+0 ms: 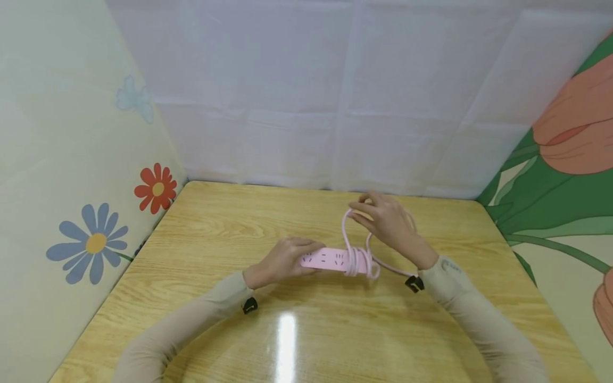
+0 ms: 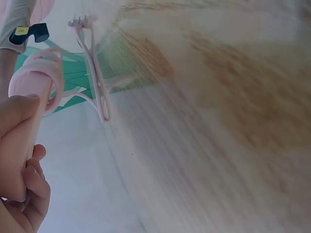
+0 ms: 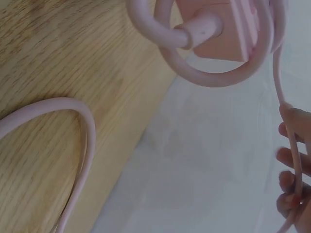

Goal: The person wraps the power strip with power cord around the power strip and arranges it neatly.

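Observation:
A pink power strip [image 1: 323,259] is held up over the table in the head view, its sockets facing me. My left hand [image 1: 286,257] grips its left end, the thumb laid along one side in the left wrist view. Several turns of the pink power cord [image 1: 352,261] circle the other end of the strip. Above and to the right, my right hand [image 1: 387,219] pinches a raised length of that cord, which runs along the fingers in the right wrist view. The cord's pronged plug [image 2: 82,22] shows near the top of the left wrist view.
Beneath both hands lies a wood-grain table [image 1: 230,340]. A white sheet [image 1: 297,106] hangs behind its far edge. Side walls with painted flowers [image 1: 96,243] stand to the left and right. A loose cord loop [image 3: 87,131] rests on the tabletop.

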{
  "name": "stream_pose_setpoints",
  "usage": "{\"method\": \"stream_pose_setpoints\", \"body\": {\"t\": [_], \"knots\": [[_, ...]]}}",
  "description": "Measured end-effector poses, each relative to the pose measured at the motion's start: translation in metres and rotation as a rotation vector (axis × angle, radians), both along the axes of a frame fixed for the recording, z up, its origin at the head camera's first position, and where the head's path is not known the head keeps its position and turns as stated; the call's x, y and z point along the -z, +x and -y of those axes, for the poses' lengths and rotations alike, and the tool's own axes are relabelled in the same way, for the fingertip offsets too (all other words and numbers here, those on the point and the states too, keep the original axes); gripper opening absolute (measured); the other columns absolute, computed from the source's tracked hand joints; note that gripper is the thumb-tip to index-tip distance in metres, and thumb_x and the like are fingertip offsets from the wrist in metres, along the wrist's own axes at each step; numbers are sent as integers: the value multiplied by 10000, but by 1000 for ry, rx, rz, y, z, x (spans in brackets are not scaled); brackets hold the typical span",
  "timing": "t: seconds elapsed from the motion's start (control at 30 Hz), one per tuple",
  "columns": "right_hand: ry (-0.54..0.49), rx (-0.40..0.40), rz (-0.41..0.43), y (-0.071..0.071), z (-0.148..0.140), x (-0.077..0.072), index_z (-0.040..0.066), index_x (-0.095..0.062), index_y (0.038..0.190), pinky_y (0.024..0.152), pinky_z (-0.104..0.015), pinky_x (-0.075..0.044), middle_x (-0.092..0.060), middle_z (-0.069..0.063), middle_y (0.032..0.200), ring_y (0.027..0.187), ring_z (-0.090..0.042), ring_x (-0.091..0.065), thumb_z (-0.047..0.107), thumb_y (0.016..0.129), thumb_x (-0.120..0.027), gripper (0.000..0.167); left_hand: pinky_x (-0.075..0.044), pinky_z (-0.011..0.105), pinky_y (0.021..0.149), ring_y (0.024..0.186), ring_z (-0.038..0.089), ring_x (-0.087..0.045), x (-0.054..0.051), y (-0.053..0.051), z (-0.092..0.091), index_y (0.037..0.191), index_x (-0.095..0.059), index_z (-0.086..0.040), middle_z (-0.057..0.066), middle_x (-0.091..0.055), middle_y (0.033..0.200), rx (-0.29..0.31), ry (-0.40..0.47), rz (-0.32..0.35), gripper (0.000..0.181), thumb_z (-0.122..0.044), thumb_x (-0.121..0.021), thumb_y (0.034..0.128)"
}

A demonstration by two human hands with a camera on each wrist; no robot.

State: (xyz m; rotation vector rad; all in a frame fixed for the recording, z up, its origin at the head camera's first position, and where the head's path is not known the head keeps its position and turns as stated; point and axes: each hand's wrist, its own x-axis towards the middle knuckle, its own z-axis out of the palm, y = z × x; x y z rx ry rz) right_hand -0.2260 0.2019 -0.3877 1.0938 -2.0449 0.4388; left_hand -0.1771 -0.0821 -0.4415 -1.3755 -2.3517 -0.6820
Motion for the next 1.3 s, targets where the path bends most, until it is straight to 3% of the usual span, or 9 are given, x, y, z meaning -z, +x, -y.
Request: {"method": "stream_pose_setpoints", "body": {"t": [0.13, 0.47, 0.93, 1.17, 1.3], "knots": [[-5, 23, 3, -2, 1, 2, 70, -763, 996, 489, -328, -439, -587, -123, 864, 651, -229, -524, 185, 770, -851, 269, -542, 182, 741, 918, 236, -700, 0, 0, 1, 1213, -672, -16, 156, -704, 1118, 20, 24, 11, 503, -246, -836, 797], [-26, 46, -10, -3, 6, 6, 60, -716, 979, 414, -289, -383, -568, -84, 817, 585, -187, -499, 206, 745, -863, 313, -538, 168, 727, 916, 235, -698, -2, 1, 1, 1192, -685, -21, 150, -709, 1105, 43, 65, 31, 511, -205, -870, 753], [-1, 64, 55, -5, 5, 8, 46, -682, 915, 478, -331, -468, -603, -82, 841, 648, -221, -545, 266, 799, -817, 283, -509, 110, 690, 873, 182, -690, -5, 3, -1, 1186, -681, -1, 151, -708, 1101, 89, 144, 91, 500, -202, -859, 764], [-7, 81, 72, -9, 0, 17, 46, -698, 881, 542, -388, -523, -653, -104, 863, 708, -263, -602, 246, 752, -837, 276, -519, 121, 681, 866, 169, -691, -5, 3, 0, 1186, -668, 24, 166, -705, 1098, 117, 203, 107, 500, -182, -854, 770], [-16, 68, 81, -12, 0, 17, 44, -712, 894, 566, -403, -538, -663, -114, 875, 721, -271, -617, 254, 776, -826, 266, -537, 160, 742, 901, 183, -692, -7, 2, -1, 1188, -663, 35, 170, -703, 1103, 133, 249, 121, 503, -170, -853, 770]]}}
